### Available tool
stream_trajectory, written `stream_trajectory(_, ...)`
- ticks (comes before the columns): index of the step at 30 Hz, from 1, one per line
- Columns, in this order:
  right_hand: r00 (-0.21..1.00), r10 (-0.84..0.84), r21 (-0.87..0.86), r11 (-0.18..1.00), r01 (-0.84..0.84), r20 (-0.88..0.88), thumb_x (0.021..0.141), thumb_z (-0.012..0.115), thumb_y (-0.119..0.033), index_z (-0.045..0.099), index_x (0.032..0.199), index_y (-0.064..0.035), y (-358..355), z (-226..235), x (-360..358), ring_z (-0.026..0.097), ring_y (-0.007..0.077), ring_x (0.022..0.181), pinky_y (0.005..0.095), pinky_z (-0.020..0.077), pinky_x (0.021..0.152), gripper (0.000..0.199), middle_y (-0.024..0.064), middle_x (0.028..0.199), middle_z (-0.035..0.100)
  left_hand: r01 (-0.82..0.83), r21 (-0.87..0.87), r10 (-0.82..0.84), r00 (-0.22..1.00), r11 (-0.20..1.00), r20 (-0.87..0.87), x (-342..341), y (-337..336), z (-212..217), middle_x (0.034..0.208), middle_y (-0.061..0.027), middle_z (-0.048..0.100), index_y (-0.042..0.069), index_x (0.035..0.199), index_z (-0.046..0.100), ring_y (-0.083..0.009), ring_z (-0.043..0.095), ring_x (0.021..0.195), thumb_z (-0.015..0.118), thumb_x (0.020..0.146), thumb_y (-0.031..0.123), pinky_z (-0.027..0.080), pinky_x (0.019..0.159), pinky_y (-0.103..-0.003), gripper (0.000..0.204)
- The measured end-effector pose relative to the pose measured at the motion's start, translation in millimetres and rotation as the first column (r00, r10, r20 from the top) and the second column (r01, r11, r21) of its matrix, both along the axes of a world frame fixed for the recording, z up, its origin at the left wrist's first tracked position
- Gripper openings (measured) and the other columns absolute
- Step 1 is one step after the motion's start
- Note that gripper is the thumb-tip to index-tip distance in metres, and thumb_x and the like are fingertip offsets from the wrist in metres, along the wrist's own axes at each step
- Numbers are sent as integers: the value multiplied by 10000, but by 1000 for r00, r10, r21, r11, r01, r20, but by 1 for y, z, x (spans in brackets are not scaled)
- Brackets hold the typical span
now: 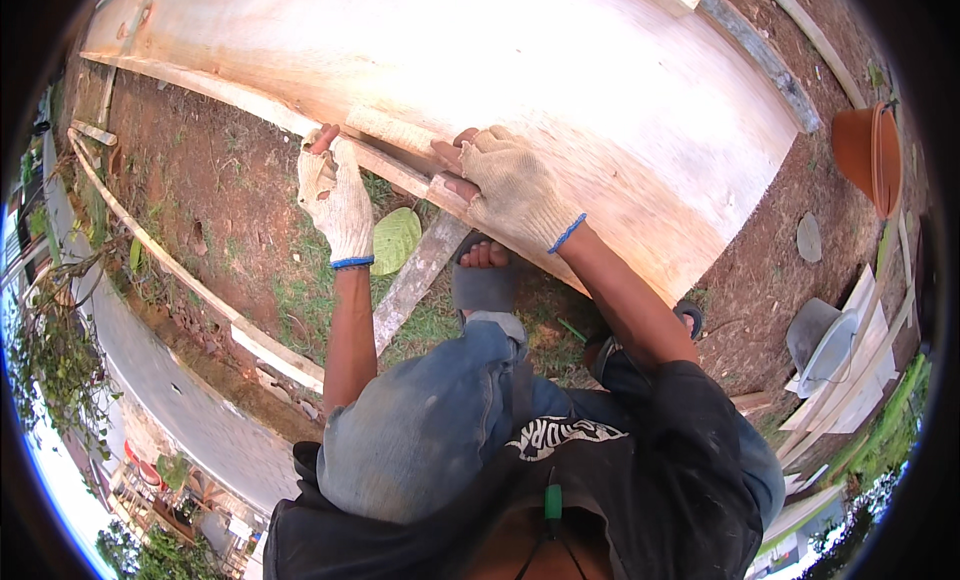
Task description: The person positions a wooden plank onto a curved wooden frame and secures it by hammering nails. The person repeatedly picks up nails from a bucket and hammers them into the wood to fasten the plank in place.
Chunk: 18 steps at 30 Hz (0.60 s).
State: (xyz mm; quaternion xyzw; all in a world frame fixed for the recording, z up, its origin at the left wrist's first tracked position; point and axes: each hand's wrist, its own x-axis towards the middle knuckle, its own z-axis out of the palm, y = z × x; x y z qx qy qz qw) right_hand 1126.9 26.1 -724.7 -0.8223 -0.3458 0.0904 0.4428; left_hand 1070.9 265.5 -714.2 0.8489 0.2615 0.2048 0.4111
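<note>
Left hand [337, 198] and right hand [515, 185] at a wood strip [385, 166] along the near edge of the plywood [620, 130]
Left fingers half-curl at the strip, right ones bend over it; honestly can't tell if either's actually pinching. I'd keep it flush with the plywood, fingertips out from between them.

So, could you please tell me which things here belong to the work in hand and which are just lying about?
Apparently in use:
- large wooden sheet
- wooden strip along its near edge, by the gloved left hand and gloved right hand

Apparently lying about:
- orange-brown bucket
- grey container
- green leaf
</note>
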Motion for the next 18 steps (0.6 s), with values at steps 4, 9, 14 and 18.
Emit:
stream_trajectory(4, 956, -209, -155, 972, 179, -205, 857, 768, -141, 684, 1318, 15, -15, -8, 8, 645, 390, 1140, 465, 544, 981, 494, 213, 1173, 666, 214, 115, -210, 977, 970, -47, 19, 15, -7, 1429, -134, 659, 76, 1370, 699, -261, 637, 1293, 692, 1025, 149, 521, 1089, -405, 353)
stream_trajectory(9, 958, -31, -178, 984, -21, -284, 840, 788, -158, 643, 1386, 3, -20, 2, 2, 645, 396, 1120, 466, 538, 989, 588, 210, 1197, 634, 400, 347, -318, 909, 848, -269, 43, 2, -18, 1437, -109, 660, 150, 1358, 719, -343, 609, 1319, 688, 1010, 276, 439, 1152, -518, 372)
stream_trajectory(14, 968, 2, -79, 997, -22, -250, 807, 793, -132, 655, 1365, 2, -26, -2, -8, 629, 389, 1134, 463, 535, 988, 591, 208, 1196, 624, 522, 563, -368, 852, 641, -372, 37, 7, -32, 1288, -51, 711, 170, 1240, 746, -326, 554, 1386, 716, 971, 312, 331, 1207, -582, 306)
stream_trajectory(18, 965, -17, -82, 997, -5, -262, 823, 799, -143, 672, 1351, -10, -26, -10, -5, 647, 373, 1131, 445, 542, 980, 559, 198, 1175, 648, 465, 621, -353, 885, 631, -304, 34, 6, -43, 1213, -61, 715, 163, 1178, 748, -328, 566, 1371, 729, 947, 288, 333, 1210, -576, 264)
